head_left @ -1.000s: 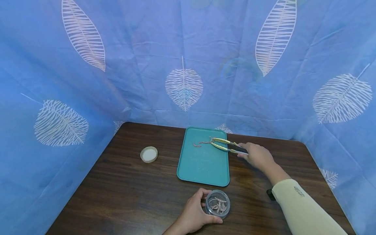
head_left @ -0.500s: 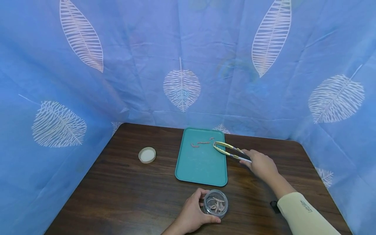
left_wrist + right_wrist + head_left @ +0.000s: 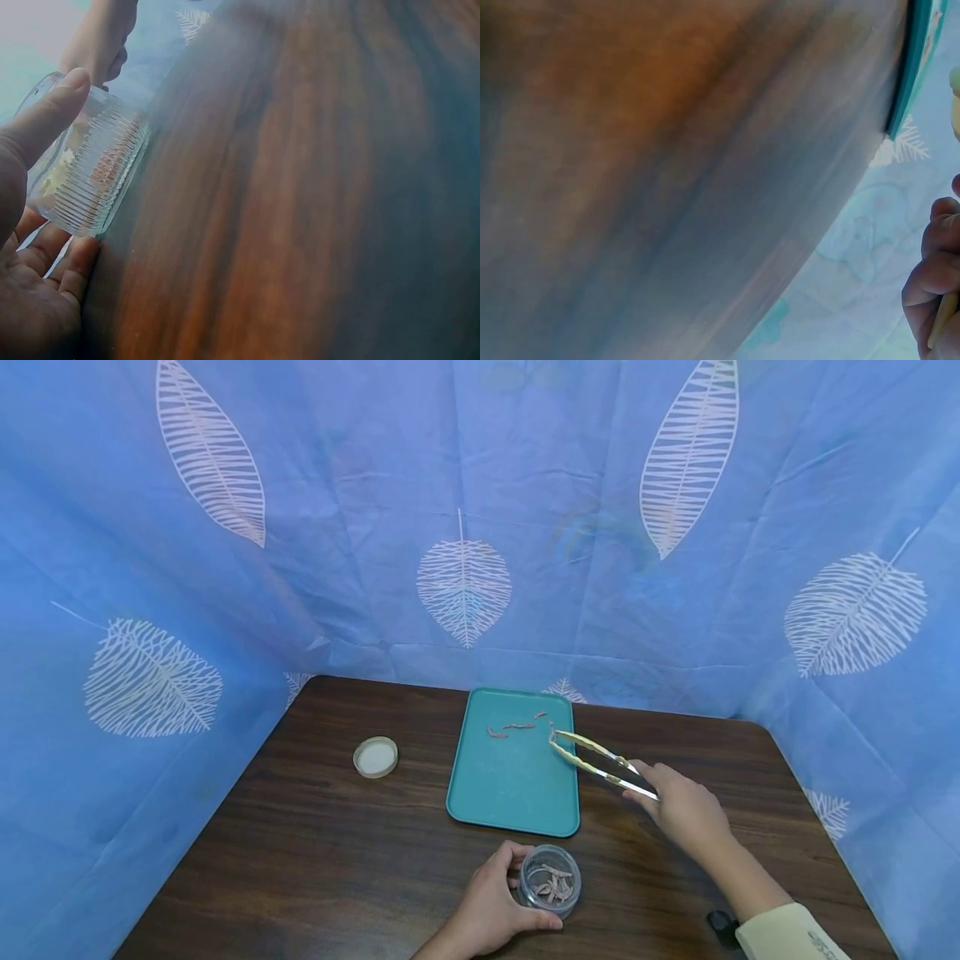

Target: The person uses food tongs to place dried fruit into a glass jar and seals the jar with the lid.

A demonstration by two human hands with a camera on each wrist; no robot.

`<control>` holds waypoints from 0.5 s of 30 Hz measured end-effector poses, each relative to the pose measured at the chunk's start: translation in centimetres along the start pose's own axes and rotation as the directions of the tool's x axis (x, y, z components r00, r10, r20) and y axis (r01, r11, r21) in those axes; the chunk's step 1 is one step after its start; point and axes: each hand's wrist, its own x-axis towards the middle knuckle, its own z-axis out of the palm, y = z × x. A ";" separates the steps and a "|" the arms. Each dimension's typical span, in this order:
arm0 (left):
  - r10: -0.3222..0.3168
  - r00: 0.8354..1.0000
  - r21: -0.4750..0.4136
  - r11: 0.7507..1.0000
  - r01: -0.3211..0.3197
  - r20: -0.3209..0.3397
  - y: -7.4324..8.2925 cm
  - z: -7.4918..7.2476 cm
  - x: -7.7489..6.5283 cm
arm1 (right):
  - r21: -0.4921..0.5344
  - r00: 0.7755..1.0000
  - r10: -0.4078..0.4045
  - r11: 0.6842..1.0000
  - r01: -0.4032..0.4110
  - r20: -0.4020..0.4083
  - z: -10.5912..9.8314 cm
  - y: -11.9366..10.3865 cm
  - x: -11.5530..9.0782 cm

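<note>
In the head view my left hand holds a clear round jar with its thumb and fingers around the side. Several pale brownish strips lie in the jar, and its ribbed wall shows in the left wrist view. My right hand grips a pair of tongs with yellow-edged arms. The tong tips are over the right side of a teal tray, close together; a small strip appears at them, though whether it is pinched I cannot tell. Thin pinkish strips lie on the tray's far part.
A round lid lies left of the tray on the dark wooden table. A blue leaf-patterned cloth hangs behind and at both sides. A small black object is near the right sleeve.
My right hand and the tongs have moved right and toward me. A strip now lies alone on the tray where the tong tips were. The left hand keeps the jar in place.
</note>
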 end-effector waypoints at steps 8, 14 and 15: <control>0.019 1.000 0.012 1.000 -0.019 -0.013 0.0 0.1 0.0 | -0.011 0.989 -0.065 0.998 0.064 -0.131 -0.5 -0.4 -3.4; 0.024 1.000 0.015 1.000 -0.023 -0.019 -0.1 0.1 0.0 | 0.018 0.985 -0.058 0.998 0.061 -0.162 -1.0 -1.2 -5.8; 0.024 0.999 0.016 1.000 -0.024 -0.022 -0.1 0.2 0.1 | 0.022 0.986 -0.049 0.998 0.053 -0.159 -1.1 -1.3 -6.1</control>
